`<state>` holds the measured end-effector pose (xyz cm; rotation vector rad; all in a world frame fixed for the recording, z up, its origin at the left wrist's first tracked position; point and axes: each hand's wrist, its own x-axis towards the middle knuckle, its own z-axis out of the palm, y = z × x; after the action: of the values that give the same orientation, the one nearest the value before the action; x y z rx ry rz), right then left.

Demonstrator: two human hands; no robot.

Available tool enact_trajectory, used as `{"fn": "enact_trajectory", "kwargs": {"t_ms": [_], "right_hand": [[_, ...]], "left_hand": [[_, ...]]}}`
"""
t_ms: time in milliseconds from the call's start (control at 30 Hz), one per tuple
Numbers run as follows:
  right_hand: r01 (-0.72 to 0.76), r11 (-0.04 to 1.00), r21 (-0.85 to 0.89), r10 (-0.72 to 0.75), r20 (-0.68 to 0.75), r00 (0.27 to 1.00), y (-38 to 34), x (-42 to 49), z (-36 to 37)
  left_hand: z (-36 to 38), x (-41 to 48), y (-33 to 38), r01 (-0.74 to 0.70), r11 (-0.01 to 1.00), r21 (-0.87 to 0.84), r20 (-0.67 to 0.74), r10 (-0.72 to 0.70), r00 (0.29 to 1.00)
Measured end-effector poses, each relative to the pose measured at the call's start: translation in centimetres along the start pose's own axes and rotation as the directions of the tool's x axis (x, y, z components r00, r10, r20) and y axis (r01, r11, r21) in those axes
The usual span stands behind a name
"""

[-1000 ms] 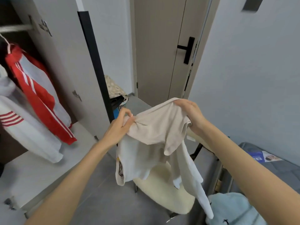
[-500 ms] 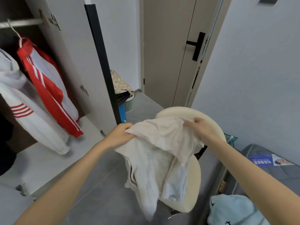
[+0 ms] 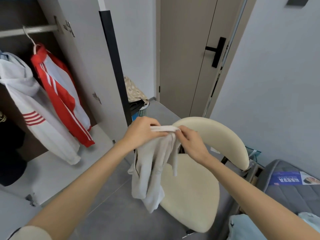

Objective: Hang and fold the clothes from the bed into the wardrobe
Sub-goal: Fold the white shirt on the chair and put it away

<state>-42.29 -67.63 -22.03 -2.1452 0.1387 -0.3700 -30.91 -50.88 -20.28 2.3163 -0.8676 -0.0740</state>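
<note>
Two hands sit close together: our L hand (image 3: 143, 131) & R hand (image 3: 190, 144) each pinch the top edge of a cream top (image 3: 152, 170). It hangs down in front of the cream chair (image 3: 216, 134), btw the open wardrobe (image 3: 83, 66) & the bed (image 3: 285, 196). Red jacket (image 3: 58, 94) & white hoodie (image 3: 34, 122) hang inside.

Two hands up, left hand (image 3: 143, 132) and right hand (image 3: 192, 144), one pale garment (image 3: 150, 172). Two striped jackets on the rail (image 3: 39, 29), white jacket (image 3: 22, 87) and red jacket (image 3: 58, 94); one chair (image 3: 190, 196), one basket (image 3: 142, 112).
</note>
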Motion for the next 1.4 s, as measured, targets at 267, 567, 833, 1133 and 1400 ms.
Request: {"fn": "enact_trajectory", "kwargs": {"t_ms": [267,567,833,1133,1400], "right_hand": [[-0.115,0.958,0.263,0.136,-0.063,0.989,-2.0,1.4,-1.1],[0.023,0.984,-0.175,-0.013,0.062,0.998,0.2,-0.1,-2.6],[0.029,0.991,0.132,-0.019,-0.076,0.997,-2.9,-0.5,-3.5],[-0.030,0.958,0.284,0.093,-0.210,0.973,-2.3,0.3,-5.0],[-0.210,0.935,0.287,0.317,-0.404,0.858,1.6,-0.7,-7.4]], "left_hand": [[1.0,-1.6,-4.7,0.208,0.912,-0.353,0.033,-0.210,0.977],[1.4,-0.3,1.3,-0.135,0.941,-0.311,0.055,0.160,0.986],[4.0,-0.7,0.1,-0.008,0.940,-0.340,0.077,0.036,0.996],[10.2,-5.1,-7.8,0.289,0.947,-0.143,0.266,-0.244,0.933],[6.8,-3.1,-9.0,0.509,0.734,-0.450,0.359,-0.374,0.855]]}}
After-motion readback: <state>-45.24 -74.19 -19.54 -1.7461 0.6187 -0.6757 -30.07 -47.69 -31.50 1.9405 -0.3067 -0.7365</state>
